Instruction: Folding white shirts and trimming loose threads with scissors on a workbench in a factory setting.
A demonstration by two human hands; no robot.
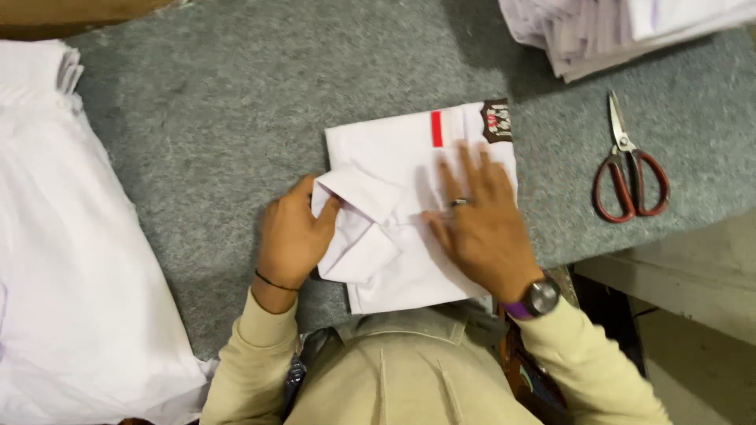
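Note:
A folded white shirt (394, 157) with a red patch and a dark badge lies on the grey felt table (220, 118), collar toward me. My left hand (291, 236) grips the collar's left edge, fingers curled around the fabric. My right hand (480, 216), wearing a ring and a wristwatch, lies flat with fingers spread on the shirt's front, pressing it down.
Red-handled scissors (628, 169) lie on the felt to the right. A stack of folded white garments (614, 31) sits at the back right. A heap of loose white cloth (63, 260) covers the left side. The table's edge drops off at the right front.

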